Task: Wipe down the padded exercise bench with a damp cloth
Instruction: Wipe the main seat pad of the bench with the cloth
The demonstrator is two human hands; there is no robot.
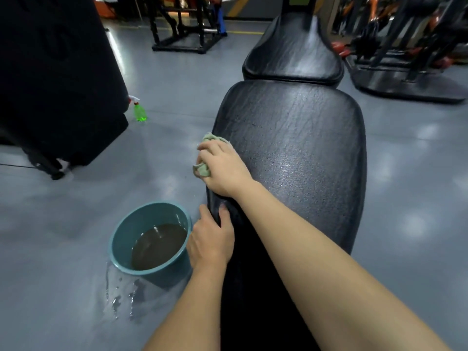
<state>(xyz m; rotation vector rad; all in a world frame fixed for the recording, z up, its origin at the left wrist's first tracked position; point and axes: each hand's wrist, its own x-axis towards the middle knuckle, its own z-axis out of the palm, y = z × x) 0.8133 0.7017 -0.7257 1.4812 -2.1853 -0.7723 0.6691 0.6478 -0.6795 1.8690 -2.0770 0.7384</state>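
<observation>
Both forearms reach up from the frame's bottom edge. The left hand point(210, 239) grips the padded bench point(291, 148) by its left edge, probably bracing. The right hand point(224, 171) clutches the bunched green cloth point(202, 169) against that edge at centre frame, likely scrubbing the side. The black vinyl looks wrinkled and glistens wet in patches. A teal basin point(119, 239) of murky water sits at lower left, handy for rinsing.

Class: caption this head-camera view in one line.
Right hand wipes bench pad with green cloth; left hand grips its edge.
</observation>
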